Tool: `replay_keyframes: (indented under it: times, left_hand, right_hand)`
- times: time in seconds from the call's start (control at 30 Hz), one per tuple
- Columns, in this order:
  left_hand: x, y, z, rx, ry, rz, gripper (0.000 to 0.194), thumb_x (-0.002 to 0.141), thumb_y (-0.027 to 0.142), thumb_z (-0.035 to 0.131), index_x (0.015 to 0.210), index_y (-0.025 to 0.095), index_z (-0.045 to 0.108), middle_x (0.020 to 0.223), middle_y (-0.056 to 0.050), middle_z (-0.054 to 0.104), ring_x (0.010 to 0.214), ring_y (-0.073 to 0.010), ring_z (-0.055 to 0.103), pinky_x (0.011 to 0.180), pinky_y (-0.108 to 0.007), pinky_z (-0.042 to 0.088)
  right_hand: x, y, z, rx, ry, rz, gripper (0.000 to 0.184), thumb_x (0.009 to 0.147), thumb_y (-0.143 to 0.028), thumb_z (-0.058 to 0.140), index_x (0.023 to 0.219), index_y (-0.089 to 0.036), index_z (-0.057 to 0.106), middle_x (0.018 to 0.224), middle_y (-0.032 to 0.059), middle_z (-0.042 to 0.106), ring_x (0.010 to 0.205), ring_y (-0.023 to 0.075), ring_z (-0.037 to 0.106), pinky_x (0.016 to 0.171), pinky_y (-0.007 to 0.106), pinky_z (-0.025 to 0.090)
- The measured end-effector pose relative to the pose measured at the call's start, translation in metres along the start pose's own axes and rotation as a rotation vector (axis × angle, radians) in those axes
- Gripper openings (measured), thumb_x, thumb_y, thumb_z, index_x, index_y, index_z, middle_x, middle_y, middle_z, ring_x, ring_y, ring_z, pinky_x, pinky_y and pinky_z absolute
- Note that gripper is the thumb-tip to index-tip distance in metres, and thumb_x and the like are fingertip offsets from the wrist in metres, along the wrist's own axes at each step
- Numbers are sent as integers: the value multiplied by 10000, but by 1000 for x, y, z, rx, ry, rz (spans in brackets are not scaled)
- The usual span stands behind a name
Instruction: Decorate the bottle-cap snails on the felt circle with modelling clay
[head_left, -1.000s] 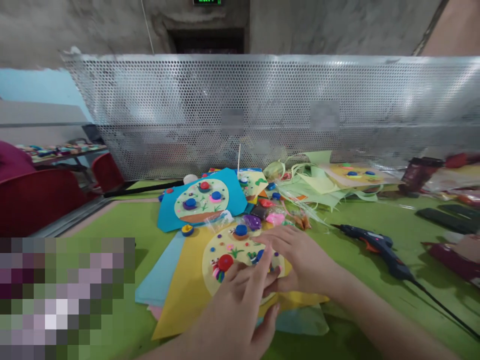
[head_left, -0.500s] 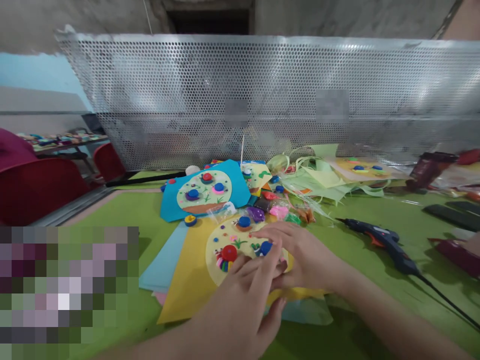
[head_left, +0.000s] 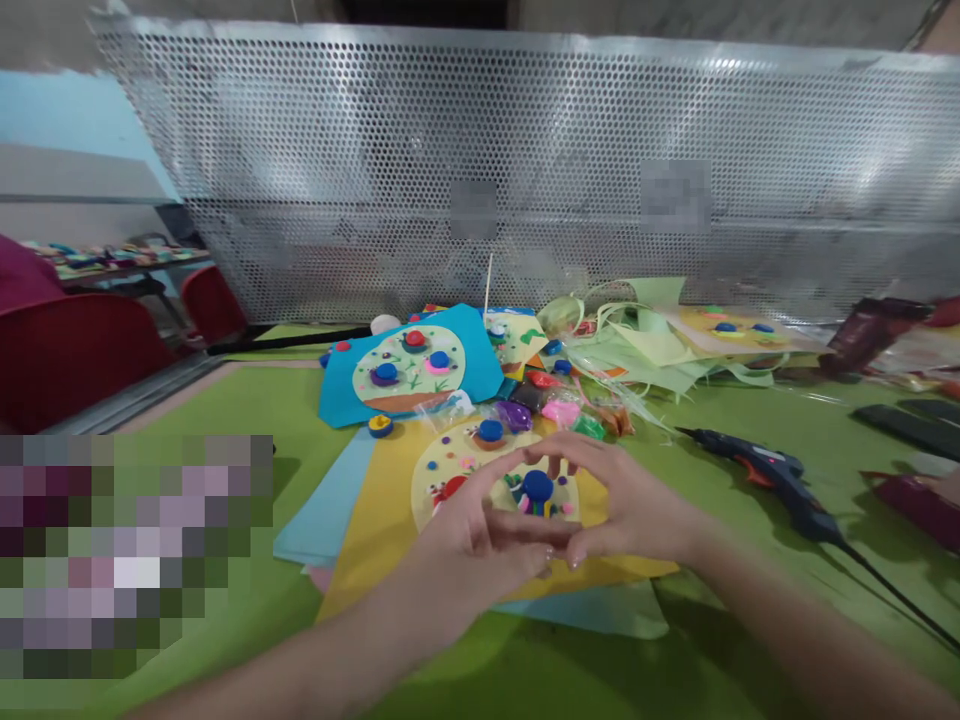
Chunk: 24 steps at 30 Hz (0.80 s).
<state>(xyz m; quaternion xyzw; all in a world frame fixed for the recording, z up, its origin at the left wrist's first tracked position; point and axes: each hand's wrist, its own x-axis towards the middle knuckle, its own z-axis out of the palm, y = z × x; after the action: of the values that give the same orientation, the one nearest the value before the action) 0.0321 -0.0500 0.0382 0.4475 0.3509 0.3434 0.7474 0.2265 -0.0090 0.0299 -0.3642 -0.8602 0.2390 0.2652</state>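
A yellow sheet (head_left: 367, 540) with a pale round picture lies in front of me, on top of light blue sheets (head_left: 322, 510). The picture carries modelling-clay figures and bottle caps: a red cap (head_left: 454, 488), a blue cap (head_left: 491, 430) and another blue cap (head_left: 538, 487) with striped clay below it. My left hand (head_left: 469, 535) arches over the lower middle of the picture, fingers stretched and thumb apart, partly covering the red cap. Facing it, my right hand (head_left: 622, 495) curves over the right side, thumb and fingers apart. Together they frame the right blue cap; nothing shows in either hand.
A dark glue gun (head_left: 780, 480) with a cord lies to the right. Behind the sheet are bagged clay pieces (head_left: 562, 412), a blue card picture (head_left: 484, 375), a yellow-topped cap (head_left: 380, 426) and pale green paper strips (head_left: 637, 350). A perforated metal panel (head_left: 525, 170) stands at the back.
My hands were close together over the right blue cap; they have now parted and opened into an arch, uncovering the cap and its striped clay. The view has tilted slightly downward.
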Motion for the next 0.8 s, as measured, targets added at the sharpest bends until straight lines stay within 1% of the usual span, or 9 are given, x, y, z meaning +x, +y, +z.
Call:
replay_keyframes:
  times: [0.13,0.2,0.33,0.5,0.57,0.63,0.67,0.73,0.8]
  left_hand:
    - [-1,-2,3,-89,21,-67,867,730,68,679,1395,121,125,932,-110,737,842,-151,689,797,-263,476]
    - [-1,-4,3,-134,8,-48,856,717,60,695,1383,116,161,887,-105,745,822,-152,697,786,-257,485]
    - [0,-6,3,-193,-27,-11,799,672,54,730,1337,158,300,832,-78,753,737,-153,709,733,-251,504]
    - [-1,-5,4,-241,55,-139,750,655,50,756,1283,130,355,798,-57,756,751,-141,707,765,-241,498]
    - [-1,-6,4,-304,37,-158,665,661,44,753,1228,126,414,751,-30,755,748,-137,707,766,-231,502]
    - [-1,-7,3,-352,-11,-136,560,694,43,727,1185,130,471,731,-22,752,764,-146,709,782,-240,507]
    - [-1,-7,2,-360,-21,-121,543,710,45,715,1191,129,477,746,-32,752,779,-155,710,796,-251,508]
    - [-1,-8,2,-357,-3,-98,621,722,49,706,1266,129,419,796,-55,752,800,-178,710,814,-278,512]
    - [-1,-7,1,-358,42,-110,764,704,37,716,1343,125,307,786,-55,752,792,-187,712,810,-290,516]
  right_hand:
    - [-1,1,2,14,-5,11,916,539,-819,539,1232,-222,487,1237,134,547,1042,295,553,857,452,465]
    - [-1,1,3,1,12,-12,943,534,-821,540,1259,-222,464,1215,136,560,1015,293,566,850,455,467]
    - [-4,0,4,-15,79,-88,891,570,-819,507,1227,-218,484,1116,122,609,946,264,596,810,407,491]
    - [-7,1,5,-53,147,-144,845,601,-810,483,1190,-205,498,1076,117,622,948,254,601,821,375,490]
    - [-7,0,3,-39,143,-172,740,681,-756,487,1181,-211,511,1087,101,626,963,238,598,834,351,485]
    - [-6,-3,1,22,130,-214,519,839,-619,431,1166,-229,535,1077,72,639,978,205,593,837,310,481]
    - [-6,-4,0,61,128,-229,408,902,-527,392,1145,-243,555,1054,54,649,984,186,591,837,289,479]
    - [-5,-9,-2,125,135,-219,301,953,-382,359,1073,-269,610,988,24,669,968,151,598,826,246,480]
    - [-5,-13,-3,156,141,-177,260,944,-327,405,1003,-285,655,941,7,678,926,129,614,808,213,486]
